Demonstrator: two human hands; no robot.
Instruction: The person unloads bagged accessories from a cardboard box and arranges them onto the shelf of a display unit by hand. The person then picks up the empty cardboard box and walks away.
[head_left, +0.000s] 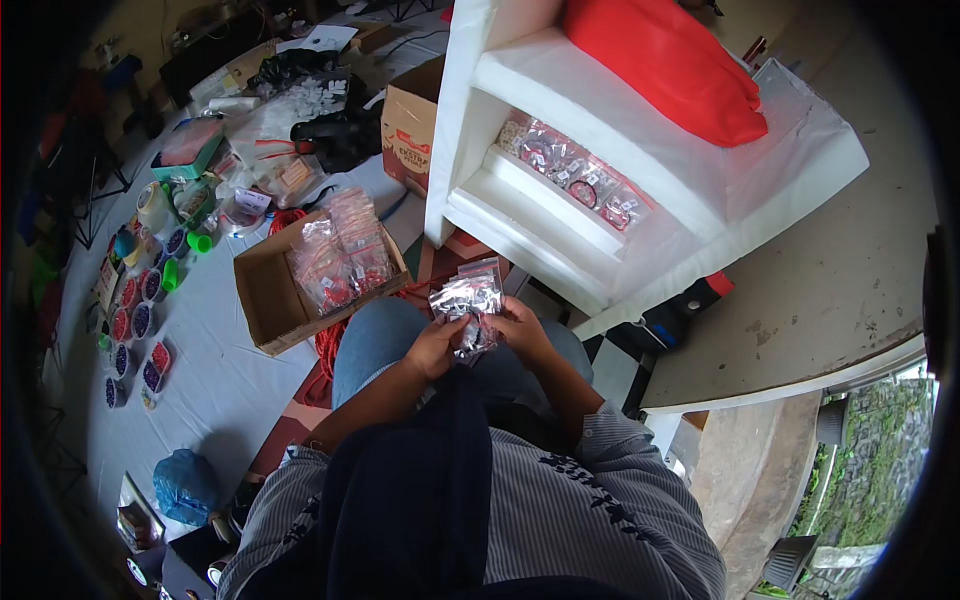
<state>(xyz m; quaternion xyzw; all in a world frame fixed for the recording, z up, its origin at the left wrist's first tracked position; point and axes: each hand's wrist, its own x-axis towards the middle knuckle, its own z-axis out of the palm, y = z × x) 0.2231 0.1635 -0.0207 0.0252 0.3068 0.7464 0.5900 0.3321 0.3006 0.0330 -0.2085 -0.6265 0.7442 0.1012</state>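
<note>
A small bundle of clear zip-lock plastic bags (470, 296) with reddish edges is held over my lap. My left hand (432, 348) grips its left side, thumb across the front. On the right side, my right hand (522, 328) has its fingers closed on the same bags. Shiny glare hides what is inside them. Just left of my knees, an open cardboard box (268, 318) holds rows of similar filled bags (335, 255). Ahead to the right, a white shelf unit (530, 228) carries more bags (575, 178) with what look like beaded bracelets.
On the white-covered table (215, 375) at left stand several small cups of beads (143, 320). A taller carton (408, 130) stands beside the shelf. Red cloth (665, 65) lies on the shelf top. A blue plastic bag (187, 487) sits at lower left.
</note>
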